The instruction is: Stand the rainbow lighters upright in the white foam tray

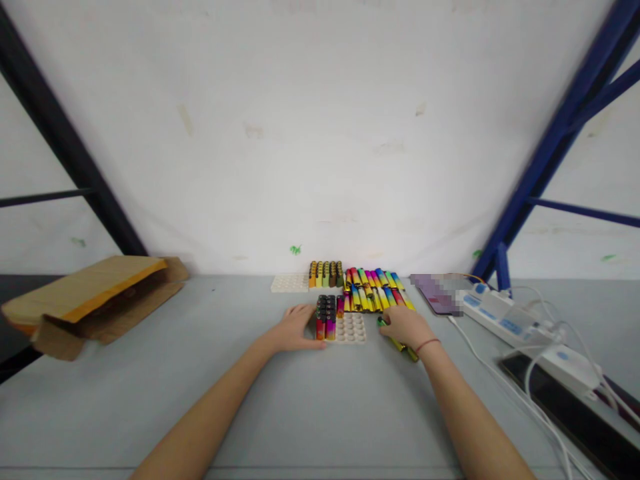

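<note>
Grasping several glossy gold-green cylinders [399, 345], right hand [406, 327] closed around them, just right of a white dimpled tray [353, 329]. Left hand [294, 328] released, open and flat on the grey table [225, 407], fingertips at the tray's left edge, near upright dark cylinders [325, 308]. Multicoloured cylinders [373, 290] lie packed together behind the tray.

A: any readable txt on the coloured tubes [373, 290]?
B: nope, too small & blurry
A: power strip [493, 312]?
B: blue marks only, can't read em either
</note>
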`<state>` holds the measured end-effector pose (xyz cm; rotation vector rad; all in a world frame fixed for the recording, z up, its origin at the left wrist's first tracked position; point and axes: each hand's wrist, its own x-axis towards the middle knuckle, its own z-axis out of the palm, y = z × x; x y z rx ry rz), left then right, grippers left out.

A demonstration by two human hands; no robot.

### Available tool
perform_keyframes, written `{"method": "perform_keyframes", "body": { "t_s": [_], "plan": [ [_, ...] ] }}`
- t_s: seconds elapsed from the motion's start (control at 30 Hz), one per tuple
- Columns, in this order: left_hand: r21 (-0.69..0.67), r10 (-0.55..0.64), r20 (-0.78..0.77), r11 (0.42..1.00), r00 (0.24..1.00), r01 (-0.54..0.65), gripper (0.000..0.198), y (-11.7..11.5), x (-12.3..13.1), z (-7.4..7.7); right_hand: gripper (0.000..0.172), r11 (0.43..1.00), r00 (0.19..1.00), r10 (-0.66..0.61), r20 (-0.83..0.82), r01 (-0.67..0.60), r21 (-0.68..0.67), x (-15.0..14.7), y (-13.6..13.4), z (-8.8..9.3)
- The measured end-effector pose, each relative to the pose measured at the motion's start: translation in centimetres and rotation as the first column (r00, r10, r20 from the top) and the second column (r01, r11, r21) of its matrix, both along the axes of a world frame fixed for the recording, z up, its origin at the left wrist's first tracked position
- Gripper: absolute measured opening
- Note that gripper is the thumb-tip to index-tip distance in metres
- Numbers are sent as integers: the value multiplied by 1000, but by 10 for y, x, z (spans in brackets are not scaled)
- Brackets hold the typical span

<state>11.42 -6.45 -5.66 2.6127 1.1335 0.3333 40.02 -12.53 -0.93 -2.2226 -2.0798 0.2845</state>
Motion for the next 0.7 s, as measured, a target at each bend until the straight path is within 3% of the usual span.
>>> {"method": "perform_keyframes", "body": {
  "t_s": [0.13, 0.27, 0.43, 0.6, 0.7],
  "plan": [
    [5, -1, 5, 1000, 1000, 1, 82, 0, 0, 0, 12, 994, 995, 87, -46, -83, 77, -2, 3, 3],
    [4, -9, 16, 1000, 1000, 9, 82, 2, 0, -2, 14, 965, 956, 126, -265, -57, 255, -4, 6, 8],
    [3, -7, 27, 1000, 1000, 7, 83, 3, 0, -4, 19, 931, 810, 203, -551, 14, 364, -22, 4, 4],
    [-3, 1, 29, 1000, 1000, -1, 85, 1, 2, -1, 29, 884, 683, 351, -640, -18, 466, -40, 5, -6],
    [-1, 4, 24, 1000, 1000, -4, 85, 0, 2, 0, 33, 860, 618, 356, -701, 77, 505, -44, 9, -14]
  ]
}}
